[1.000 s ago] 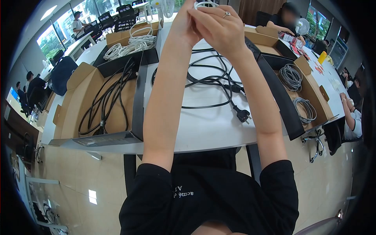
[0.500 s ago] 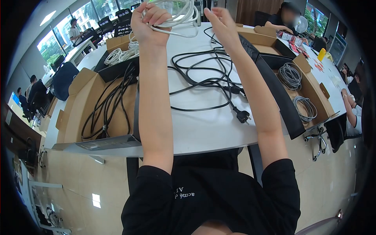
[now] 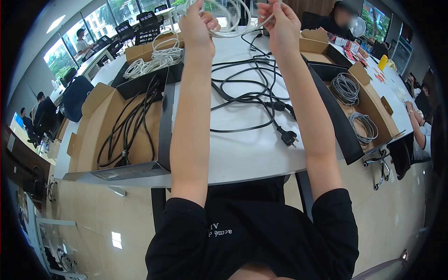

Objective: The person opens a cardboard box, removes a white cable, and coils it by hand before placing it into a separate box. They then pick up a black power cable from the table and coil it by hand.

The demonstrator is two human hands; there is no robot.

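At the top edge of the head view, my left hand [image 3: 198, 28] is closed around a coiled white cable [image 3: 228, 33], whose loops spread out to the right and are partly cut off. My right hand [image 3: 283, 28] pinches a strand of this same cable between thumb and fingers. Below the hands, a tangled black power cord [image 3: 242, 99] lies on the white table [image 3: 233, 158], with its plug [image 3: 288, 137] toward me. More white cable [image 3: 156, 63] sits in a box at the far left.
An open cardboard box [image 3: 88, 135] on the left contains a bundled black cable [image 3: 128, 123]. Another box [image 3: 380, 114] on the right contains two grey cable coils [image 3: 345, 89]. A person [image 3: 338, 23] sits behind the table at the far right, near a yellow bottle [image 3: 383, 62].
My left hand has shifted right with the white coil. My right hand, earlier apart from the coil with fingers raised, has moved slightly right and now grips a strand of it.
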